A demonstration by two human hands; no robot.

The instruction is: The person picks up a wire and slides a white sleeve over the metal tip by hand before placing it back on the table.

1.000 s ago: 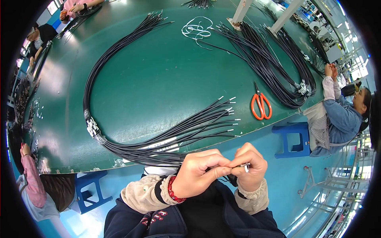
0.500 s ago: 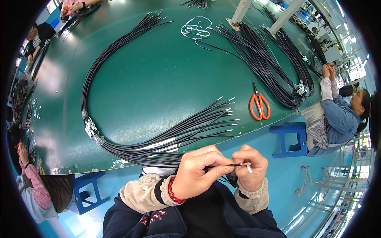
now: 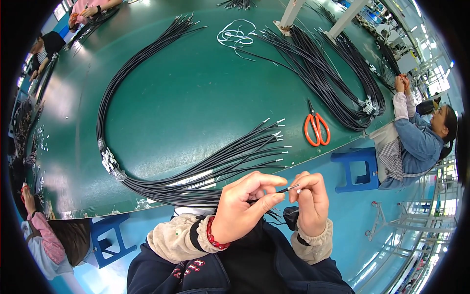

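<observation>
Left hand (image 3: 242, 208) and right hand (image 3: 308, 201) pinching one thin black wire (image 3: 274, 192) at lower centre, glossy bundled cables (image 3: 196, 171) above, smooth green table (image 3: 196, 88)

A cable bundle (image 3: 161, 122) loops across the table (image 3: 196, 88), its ends fanned near the front edge. Scissors (image 3: 317, 128) lie to their right. A stool (image 3: 360, 166) stands on the floor before the table.

bare bench (image 3: 196, 98) lies open inside the long cable loop (image 3: 105, 98) — a hand could pass there. nearer the front edge, fanned cable ends (image 3: 254, 147) block the way; orange scissors (image 3: 317, 129) lie just right of them.
</observation>
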